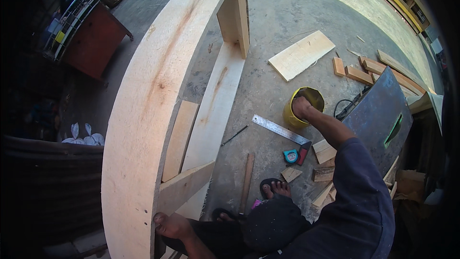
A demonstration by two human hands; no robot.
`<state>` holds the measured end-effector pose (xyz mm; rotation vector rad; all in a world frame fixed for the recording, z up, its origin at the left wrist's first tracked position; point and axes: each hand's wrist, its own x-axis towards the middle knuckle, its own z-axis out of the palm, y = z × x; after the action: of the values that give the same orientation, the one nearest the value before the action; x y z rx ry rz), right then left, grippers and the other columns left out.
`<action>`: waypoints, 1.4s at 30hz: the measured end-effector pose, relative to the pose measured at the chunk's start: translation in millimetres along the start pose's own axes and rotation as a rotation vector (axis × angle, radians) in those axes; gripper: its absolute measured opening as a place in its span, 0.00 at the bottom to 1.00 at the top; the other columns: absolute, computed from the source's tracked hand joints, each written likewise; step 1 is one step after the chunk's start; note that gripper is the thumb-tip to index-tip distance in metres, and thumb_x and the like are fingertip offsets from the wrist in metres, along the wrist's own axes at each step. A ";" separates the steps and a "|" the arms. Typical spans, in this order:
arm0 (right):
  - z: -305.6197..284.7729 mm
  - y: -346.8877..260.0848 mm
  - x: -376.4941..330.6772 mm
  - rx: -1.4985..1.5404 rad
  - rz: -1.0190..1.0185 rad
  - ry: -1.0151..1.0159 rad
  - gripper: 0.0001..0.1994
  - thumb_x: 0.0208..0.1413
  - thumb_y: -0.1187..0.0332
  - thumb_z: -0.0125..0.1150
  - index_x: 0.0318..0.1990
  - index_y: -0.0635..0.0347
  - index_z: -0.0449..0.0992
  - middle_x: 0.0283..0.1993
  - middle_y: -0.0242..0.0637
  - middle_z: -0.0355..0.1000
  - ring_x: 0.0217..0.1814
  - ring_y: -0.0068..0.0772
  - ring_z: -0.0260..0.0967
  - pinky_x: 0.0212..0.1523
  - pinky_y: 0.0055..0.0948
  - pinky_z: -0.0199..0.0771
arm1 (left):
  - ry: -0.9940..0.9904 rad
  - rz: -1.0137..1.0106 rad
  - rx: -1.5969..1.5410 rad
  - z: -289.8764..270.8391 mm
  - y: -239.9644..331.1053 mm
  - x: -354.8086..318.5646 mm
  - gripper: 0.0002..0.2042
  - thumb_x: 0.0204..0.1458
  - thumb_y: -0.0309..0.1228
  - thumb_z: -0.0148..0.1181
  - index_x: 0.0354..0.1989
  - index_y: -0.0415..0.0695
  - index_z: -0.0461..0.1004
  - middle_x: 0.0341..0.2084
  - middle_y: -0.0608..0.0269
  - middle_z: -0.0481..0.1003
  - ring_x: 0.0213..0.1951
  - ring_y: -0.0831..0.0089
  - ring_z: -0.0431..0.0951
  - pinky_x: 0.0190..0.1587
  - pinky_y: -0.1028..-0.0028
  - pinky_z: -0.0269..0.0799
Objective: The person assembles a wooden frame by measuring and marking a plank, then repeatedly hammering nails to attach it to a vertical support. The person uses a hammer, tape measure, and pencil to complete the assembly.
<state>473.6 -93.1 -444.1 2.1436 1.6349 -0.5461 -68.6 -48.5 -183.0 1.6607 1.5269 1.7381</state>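
My right hand (302, 107) reaches down into a yellow bucket (293, 117) on the concrete floor, and its fingers are hidden inside. At the lower left, my left hand (173, 226) is closed beside the near end of a long wooden frame (160, 67). Its knuckles are by the top plank's edge, and what it holds, if anything, cannot be made out. The pale frame stands on the floor with a lower plank (213, 100) and short crosspieces (184, 187) between. Two dark nail heads or holes show in the top plank near my left hand.
Right of the frame lie a try square (280, 128), a teal tape measure (290, 156), a pencil (235, 135), a wooden stick (247, 182) and a loose board (303, 55). A dark metal-topped table saw (376, 108) stands at right, near several offcuts (357, 74). My sandalled foot (276, 188) is close.
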 end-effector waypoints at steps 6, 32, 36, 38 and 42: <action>-12.1 9.1 -32.2 0.261 0.135 0.182 0.14 0.55 0.64 0.60 0.44 0.60 0.84 0.41 0.50 0.83 0.44 0.50 0.83 0.46 0.47 0.82 | -0.118 -0.159 0.054 -7.2 3.2 -3.0 0.22 0.70 0.41 0.53 0.55 0.29 0.67 0.51 0.51 0.73 0.50 0.66 0.74 0.60 0.62 0.69; -29.9 -233.2 -208.5 0.774 -0.114 -0.126 0.24 0.62 0.55 0.65 0.63 0.52 0.77 0.60 0.46 0.76 0.63 0.49 0.74 0.62 0.48 0.73 | -0.331 0.021 -0.136 3.5 166.1 72.5 0.09 0.56 0.25 0.73 0.42 0.36 0.83 0.34 0.58 0.84 0.39 0.73 0.82 0.46 0.71 0.77; 40.3 -267.8 -214.9 0.321 -0.743 0.421 0.27 0.58 0.55 0.67 0.65 0.47 0.75 0.66 0.43 0.70 0.75 0.45 0.62 0.75 0.66 0.49 | -0.402 -0.105 0.059 20.7 163.3 97.6 0.11 0.57 0.31 0.72 0.42 0.36 0.85 0.34 0.56 0.85 0.36 0.75 0.81 0.44 0.74 0.76; 50.6 -286.2 -201.7 0.247 -0.922 0.523 0.27 0.56 0.58 0.67 0.65 0.45 0.73 0.63 0.41 0.70 0.74 0.44 0.61 0.76 0.68 0.45 | -0.392 -0.152 0.049 25.1 160.1 96.9 0.11 0.57 0.32 0.72 0.42 0.37 0.86 0.33 0.57 0.85 0.35 0.76 0.81 0.44 0.73 0.75; 40.7 -308.5 -174.5 0.087 -0.958 0.215 0.23 0.58 0.59 0.64 0.61 0.49 0.73 0.54 0.40 0.72 0.70 0.45 0.65 0.74 0.61 0.56 | -0.392 -0.148 0.095 24.4 155.2 92.4 0.11 0.56 0.31 0.72 0.41 0.37 0.86 0.31 0.60 0.84 0.35 0.76 0.80 0.45 0.73 0.75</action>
<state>129.7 -181.2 -408.7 1.3708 2.7739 -0.6528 -7.2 -25.4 -13.0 1.7546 1.5157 1.1948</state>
